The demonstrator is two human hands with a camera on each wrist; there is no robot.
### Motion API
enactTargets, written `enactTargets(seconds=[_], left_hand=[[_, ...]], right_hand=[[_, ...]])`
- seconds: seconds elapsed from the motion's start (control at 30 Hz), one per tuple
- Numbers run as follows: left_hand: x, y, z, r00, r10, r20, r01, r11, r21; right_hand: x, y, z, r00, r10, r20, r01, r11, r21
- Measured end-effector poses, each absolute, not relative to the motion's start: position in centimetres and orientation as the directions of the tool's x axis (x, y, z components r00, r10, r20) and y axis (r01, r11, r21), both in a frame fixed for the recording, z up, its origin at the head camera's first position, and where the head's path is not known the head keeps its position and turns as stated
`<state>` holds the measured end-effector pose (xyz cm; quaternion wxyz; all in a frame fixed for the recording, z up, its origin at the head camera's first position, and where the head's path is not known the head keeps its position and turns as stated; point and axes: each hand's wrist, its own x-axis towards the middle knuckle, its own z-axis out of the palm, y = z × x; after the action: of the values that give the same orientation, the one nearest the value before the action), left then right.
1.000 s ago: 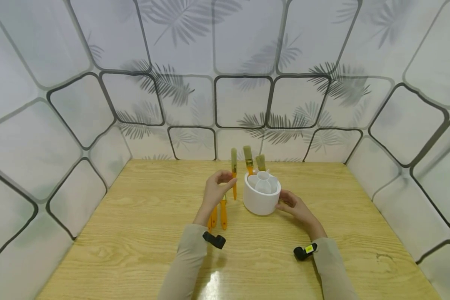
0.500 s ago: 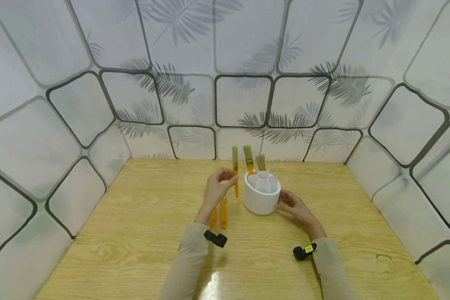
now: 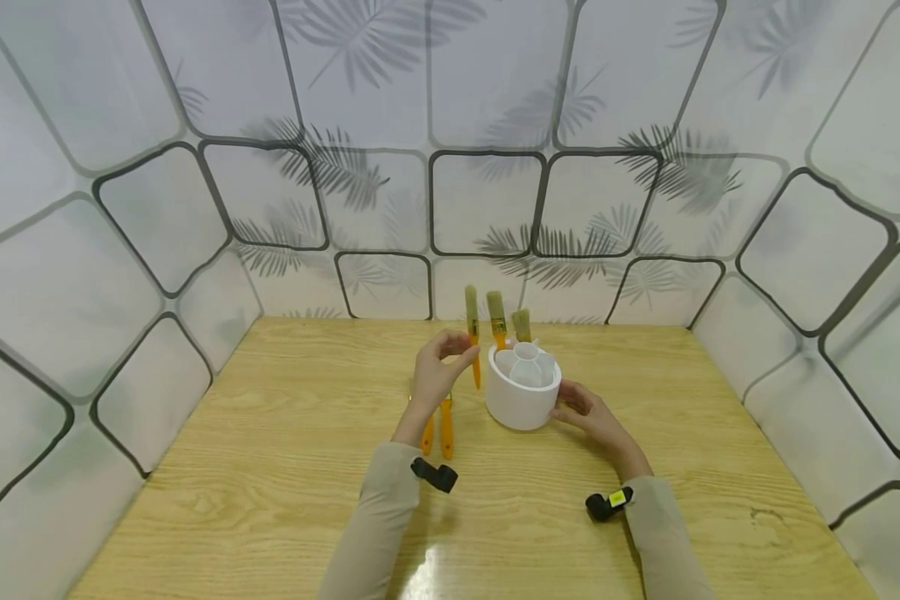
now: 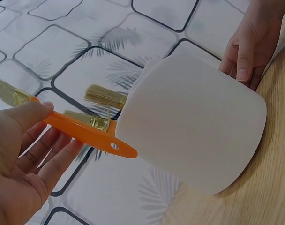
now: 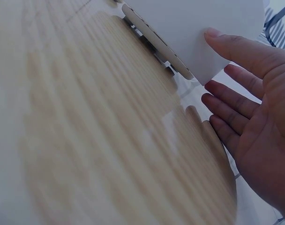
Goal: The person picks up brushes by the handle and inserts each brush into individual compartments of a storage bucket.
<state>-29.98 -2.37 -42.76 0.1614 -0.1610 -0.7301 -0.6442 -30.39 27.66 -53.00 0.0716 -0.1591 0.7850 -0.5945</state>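
Observation:
My left hand [image 3: 437, 373] pinches the orange handle of a paintbrush [image 4: 88, 132] between thumb and fingers. Its pale bristles point up, and the handle end hangs in the air just left of a round white organizer [image 3: 519, 408]. Two more paintbrushes, one taller [image 3: 497, 315] and one shorter [image 3: 522, 323], stand in the organizer's back part with bristles up. On the organizer's right side rests my right hand [image 3: 591, 414]. In the right wrist view, its thumb touches the white wall while the other fingers extend loosely beside it.
Orange-handled paintbrushes [image 3: 447, 432] lie on the wooden table [image 3: 285, 467] beneath and beside my left forearm, partly hidden by it. White dividers [image 3: 527, 367] with a central tube fill the organizer. A patterned backdrop [image 3: 487, 204] encloses the table at the back and both sides.
My left hand has moved slightly right and up with the paintbrush, bringing it closer to the organizer's left rim. The right hand and organizer stay in place.

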Motion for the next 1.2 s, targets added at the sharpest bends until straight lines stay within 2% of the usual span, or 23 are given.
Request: enactTargets(seconds=[0.27,0.63,1.2], left_hand=[[-29.4,-2.1,-41.6,-0.903,0.021,0.428,0.428,0.121,0.896],[-27.6,-1.6,-38.9,-0.886,0.021,0.462,0.463,0.058,0.885],[-27.9,-0.6,-38.5,-0.869,0.025,0.495,0.496,0.037,0.868]], right_hand=[[-29.6,27.2,-51.6,-0.937,-0.344,0.059,-0.151,0.247,-0.957],[-30.5,27.6,-53.2,-0.941,-0.333,0.065,-0.155,0.251,-0.955],[-29.1,27.0,-50.7,-0.939,-0.34,0.041,-0.135,0.255,-0.957]])
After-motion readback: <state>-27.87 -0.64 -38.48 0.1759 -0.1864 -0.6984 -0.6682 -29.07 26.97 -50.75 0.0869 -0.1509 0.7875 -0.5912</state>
